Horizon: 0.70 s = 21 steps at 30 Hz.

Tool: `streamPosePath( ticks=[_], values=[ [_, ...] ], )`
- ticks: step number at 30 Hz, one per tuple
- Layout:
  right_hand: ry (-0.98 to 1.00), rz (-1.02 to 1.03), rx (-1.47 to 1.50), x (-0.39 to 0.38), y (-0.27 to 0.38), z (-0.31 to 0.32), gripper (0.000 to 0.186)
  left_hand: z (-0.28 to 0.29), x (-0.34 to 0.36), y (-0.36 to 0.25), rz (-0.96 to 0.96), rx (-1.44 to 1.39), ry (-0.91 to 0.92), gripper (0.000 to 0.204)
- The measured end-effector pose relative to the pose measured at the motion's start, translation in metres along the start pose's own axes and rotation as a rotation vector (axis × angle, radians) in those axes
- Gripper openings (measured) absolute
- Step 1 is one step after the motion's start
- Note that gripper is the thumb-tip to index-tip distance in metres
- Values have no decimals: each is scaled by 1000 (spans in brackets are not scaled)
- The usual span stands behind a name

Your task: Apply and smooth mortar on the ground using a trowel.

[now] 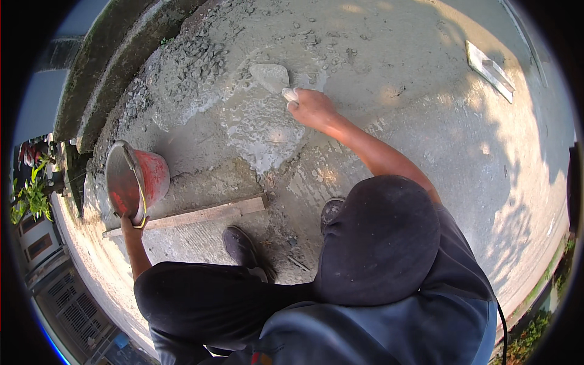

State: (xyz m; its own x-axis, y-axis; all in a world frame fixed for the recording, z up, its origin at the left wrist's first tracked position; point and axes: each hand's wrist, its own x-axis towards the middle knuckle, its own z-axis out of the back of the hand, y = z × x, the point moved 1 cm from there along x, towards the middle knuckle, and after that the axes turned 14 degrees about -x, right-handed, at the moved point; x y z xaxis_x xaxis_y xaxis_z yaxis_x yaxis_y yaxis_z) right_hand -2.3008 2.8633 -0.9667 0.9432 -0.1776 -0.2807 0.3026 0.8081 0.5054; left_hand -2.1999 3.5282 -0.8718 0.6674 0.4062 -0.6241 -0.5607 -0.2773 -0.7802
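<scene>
both occupied: right hand (313, 108) closed round trowel (269, 77), upper centre; left hand (129, 225) curled on red bucket (154, 175), centre left; keep trowel nearly flat over wet cement (263, 146).

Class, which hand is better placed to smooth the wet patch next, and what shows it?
Probably the right hand: it grips the trowel, whose blade is at the wet patch. The left hand is off to the side, at the rim of the red bucket.

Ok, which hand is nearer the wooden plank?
Left. The left hand holds the bucket near the left end of the plank; the right hand holds the trowel, well ahead of the plank's right end.
</scene>
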Motion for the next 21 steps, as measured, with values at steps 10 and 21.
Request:
streamPosePath(
  ticks=[10,21],
  values=[
    [-308,-386,-133,-14,-107,59,34,-11,-11,6,-41,-4,-20,37],
    [-315,-546,567,0,-173,82,35,-10,-15,4,-40,4,-34,40]
  ],
)
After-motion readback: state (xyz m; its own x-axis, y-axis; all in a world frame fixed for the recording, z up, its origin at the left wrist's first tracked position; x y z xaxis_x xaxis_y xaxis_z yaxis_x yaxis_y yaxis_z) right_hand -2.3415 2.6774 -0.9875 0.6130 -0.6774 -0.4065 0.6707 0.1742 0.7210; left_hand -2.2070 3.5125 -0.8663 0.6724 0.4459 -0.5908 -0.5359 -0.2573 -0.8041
